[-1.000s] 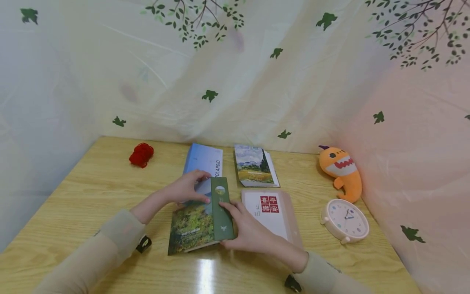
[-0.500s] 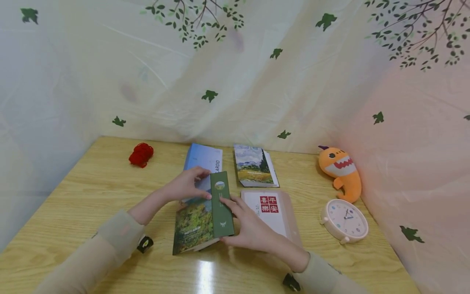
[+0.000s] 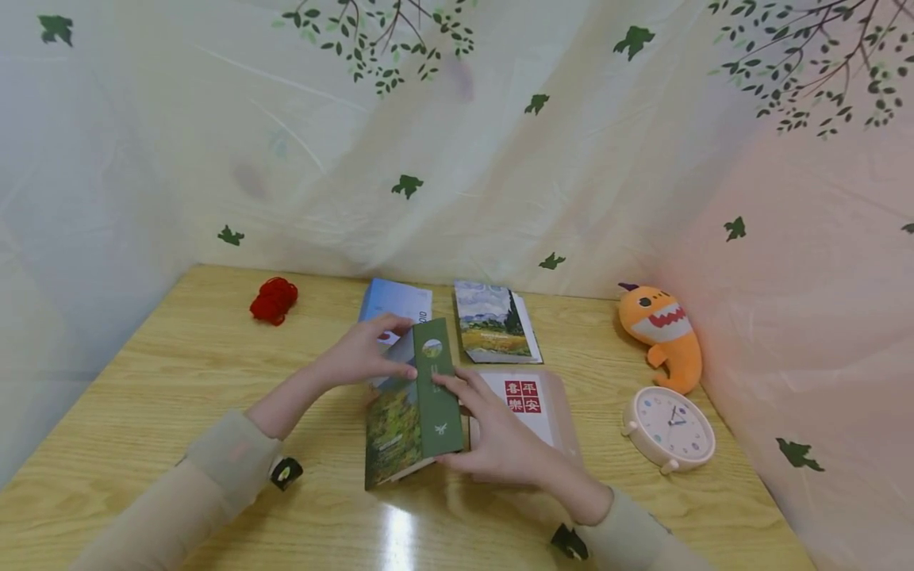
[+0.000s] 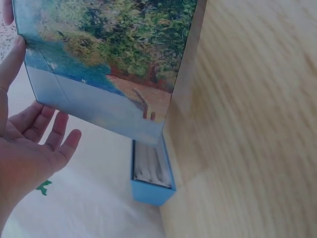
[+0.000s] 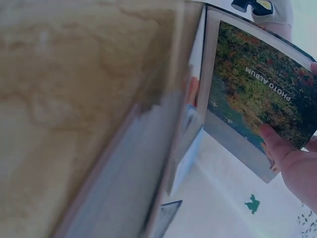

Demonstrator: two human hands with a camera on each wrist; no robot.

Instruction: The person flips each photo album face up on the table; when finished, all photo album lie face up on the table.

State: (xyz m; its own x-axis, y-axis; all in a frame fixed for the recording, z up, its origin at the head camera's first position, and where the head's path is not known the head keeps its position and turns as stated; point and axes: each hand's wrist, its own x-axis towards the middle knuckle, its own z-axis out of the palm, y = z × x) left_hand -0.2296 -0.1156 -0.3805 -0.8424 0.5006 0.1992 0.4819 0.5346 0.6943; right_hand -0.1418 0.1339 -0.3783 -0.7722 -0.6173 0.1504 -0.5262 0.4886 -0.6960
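A photo album with a painted tree cover (image 4: 109,49) and a green spine (image 3: 439,396) stands tilted between both hands, over the middle of the table. My left hand (image 3: 360,353) grips its far end, thumb at the spine's left edge. In the left wrist view that thumb presses the corner, while the other fingers of the left hand (image 4: 29,146) spread past the end. My right hand (image 3: 500,428) holds it from the right, fingers at the spine and thumb at the near lower corner. In the right wrist view, a finger of the right hand (image 5: 299,171) lies against the lettered cover (image 5: 247,94).
Behind the album lies a blue Polaroid album (image 3: 400,297), with a landscape-covered book (image 3: 493,321) beside it. A pink-and-white pad (image 3: 560,420) is partly behind my right hand. Red yarn (image 3: 274,301) sits far left; an orange shark toy (image 3: 674,341) and round clock (image 3: 671,428) stand right.
Both hands shift the photo album slightly right and tip it up more steeply, spine side uppermost. Its front cover appears narrower in the head view. The other things stay put.
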